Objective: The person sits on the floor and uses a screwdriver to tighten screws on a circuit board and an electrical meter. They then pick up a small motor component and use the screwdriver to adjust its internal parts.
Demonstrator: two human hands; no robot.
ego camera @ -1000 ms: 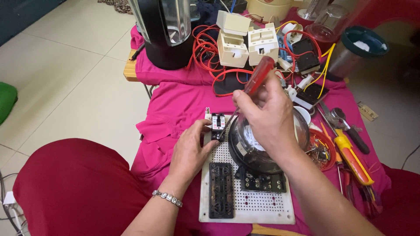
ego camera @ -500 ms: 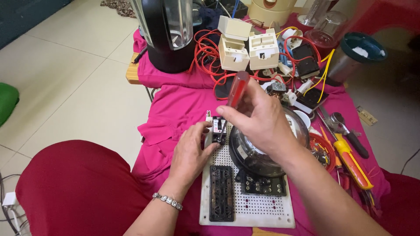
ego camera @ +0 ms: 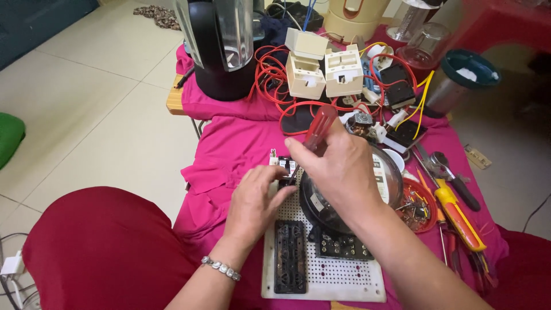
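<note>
On perforated board [ego camera: 344, 281]: right hand [ego camera: 338, 172] grasping red-handled screwdriver [ego camera: 319, 129], tip at small breaker [ego camera: 285, 172]; left hand [ego camera: 255, 201] pinching it; fastening seemingly unfinished.

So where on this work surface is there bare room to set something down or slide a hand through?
Bare pink cloth lies between the black blender base, the red wires and the left hand. The white pegboard has free patches along its near edge. It is crowded right of the right hand: red dish, screwdrivers, switch boxes.
</note>
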